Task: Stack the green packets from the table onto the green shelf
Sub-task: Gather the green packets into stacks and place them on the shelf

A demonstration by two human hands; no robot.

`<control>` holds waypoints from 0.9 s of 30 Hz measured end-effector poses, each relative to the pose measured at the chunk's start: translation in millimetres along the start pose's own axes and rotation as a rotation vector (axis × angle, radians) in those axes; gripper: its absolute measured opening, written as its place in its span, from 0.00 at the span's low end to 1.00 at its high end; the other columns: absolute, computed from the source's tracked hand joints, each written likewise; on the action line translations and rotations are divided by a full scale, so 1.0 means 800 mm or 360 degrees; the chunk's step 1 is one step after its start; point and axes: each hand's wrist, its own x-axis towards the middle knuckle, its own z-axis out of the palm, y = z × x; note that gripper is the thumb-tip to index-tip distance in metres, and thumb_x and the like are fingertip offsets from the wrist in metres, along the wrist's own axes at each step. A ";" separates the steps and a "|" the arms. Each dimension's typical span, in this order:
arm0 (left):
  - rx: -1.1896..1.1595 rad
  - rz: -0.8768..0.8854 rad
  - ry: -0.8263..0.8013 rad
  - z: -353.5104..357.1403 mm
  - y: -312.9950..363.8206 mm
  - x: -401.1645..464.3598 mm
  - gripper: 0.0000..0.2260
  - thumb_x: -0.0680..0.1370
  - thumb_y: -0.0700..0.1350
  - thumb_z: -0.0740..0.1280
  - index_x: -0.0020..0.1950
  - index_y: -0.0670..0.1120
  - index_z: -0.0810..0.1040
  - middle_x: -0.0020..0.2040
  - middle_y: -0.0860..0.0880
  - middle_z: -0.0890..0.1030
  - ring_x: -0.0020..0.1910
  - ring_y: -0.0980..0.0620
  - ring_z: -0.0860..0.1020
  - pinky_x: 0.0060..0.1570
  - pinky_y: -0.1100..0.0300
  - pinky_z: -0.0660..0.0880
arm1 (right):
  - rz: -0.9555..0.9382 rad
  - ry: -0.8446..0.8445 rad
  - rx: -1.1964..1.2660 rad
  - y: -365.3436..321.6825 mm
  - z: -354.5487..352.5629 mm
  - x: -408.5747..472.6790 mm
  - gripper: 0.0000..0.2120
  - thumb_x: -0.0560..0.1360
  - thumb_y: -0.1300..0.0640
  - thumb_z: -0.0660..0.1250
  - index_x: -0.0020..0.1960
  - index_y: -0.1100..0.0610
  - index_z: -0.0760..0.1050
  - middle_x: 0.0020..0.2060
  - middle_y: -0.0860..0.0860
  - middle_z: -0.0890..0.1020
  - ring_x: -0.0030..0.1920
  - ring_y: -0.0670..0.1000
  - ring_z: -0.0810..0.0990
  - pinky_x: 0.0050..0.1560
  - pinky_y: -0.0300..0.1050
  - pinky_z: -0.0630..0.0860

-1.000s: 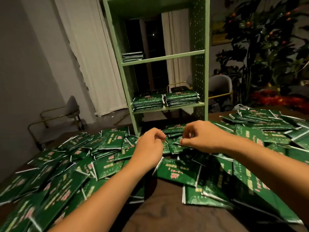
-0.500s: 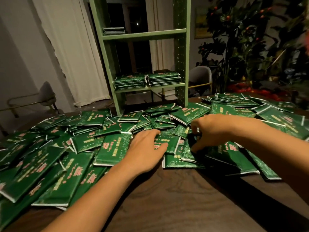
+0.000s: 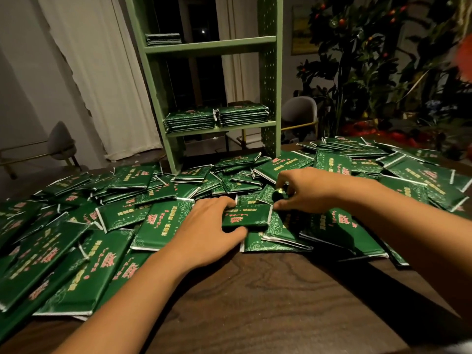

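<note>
Several green packets (image 3: 163,223) with pink and gold print lie scattered over the dark wooden table (image 3: 268,297). My left hand (image 3: 207,228) grips the left end of one green packet (image 3: 246,217) at the pile's middle, thumb below and fingers on top. My right hand (image 3: 302,190) pinches that packet's right end with curled fingers. The green shelf (image 3: 268,72) stands at the table's far edge. Its lower board carries two stacks of packets (image 3: 215,118), and a small stack (image 3: 163,39) sits on the upper board.
A grey chair (image 3: 61,141) stands at the left by white curtains (image 3: 102,72). Another grey chair (image 3: 298,113) is behind the shelf. A dark plant with orange fruits (image 3: 370,60) fills the right background. The table's near part shows bare wood.
The view has dropped and come closer to the table. My left hand went from lying flat on the pile to gripping one packet, and my right hand closed on its other end.
</note>
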 end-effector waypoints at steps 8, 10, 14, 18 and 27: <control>-0.0143 0.0132 0.0098 0.004 0.009 0.005 0.24 0.72 0.57 0.56 0.66 0.54 0.74 0.63 0.58 0.74 0.67 0.58 0.66 0.64 0.59 0.64 | -0.0174 -0.0270 -0.0166 0.038 -0.040 -0.023 0.27 0.74 0.63 0.72 0.70 0.45 0.73 0.66 0.47 0.75 0.61 0.51 0.76 0.60 0.50 0.77; -0.0165 0.0239 0.0100 0.009 0.017 0.004 0.23 0.72 0.56 0.58 0.66 0.53 0.75 0.63 0.59 0.74 0.66 0.60 0.66 0.63 0.62 0.62 | -0.0126 -0.0452 -0.0228 0.039 -0.042 -0.031 0.35 0.72 0.60 0.76 0.75 0.44 0.67 0.69 0.47 0.71 0.65 0.53 0.74 0.63 0.50 0.75; -0.0112 0.0402 0.0053 0.021 0.027 0.006 0.23 0.74 0.59 0.59 0.66 0.53 0.75 0.62 0.59 0.74 0.64 0.65 0.63 0.62 0.74 0.55 | -0.0101 -0.0500 -0.0111 0.039 -0.034 -0.032 0.44 0.68 0.53 0.80 0.77 0.42 0.61 0.69 0.46 0.71 0.66 0.53 0.73 0.68 0.53 0.72; -0.0211 0.0374 -0.0034 0.026 0.027 0.007 0.23 0.75 0.60 0.60 0.67 0.55 0.75 0.65 0.60 0.74 0.68 0.63 0.65 0.65 0.67 0.59 | -0.0097 -0.0359 0.0312 0.044 -0.020 -0.020 0.48 0.65 0.52 0.82 0.78 0.42 0.61 0.70 0.46 0.72 0.63 0.53 0.77 0.64 0.53 0.77; -0.0573 0.0253 -0.0050 0.024 0.022 0.014 0.17 0.75 0.55 0.58 0.61 0.62 0.77 0.63 0.66 0.75 0.67 0.65 0.69 0.68 0.63 0.64 | -0.0102 -0.0125 0.0662 0.048 -0.009 -0.015 0.23 0.65 0.50 0.81 0.57 0.52 0.78 0.45 0.49 0.85 0.43 0.49 0.85 0.42 0.41 0.80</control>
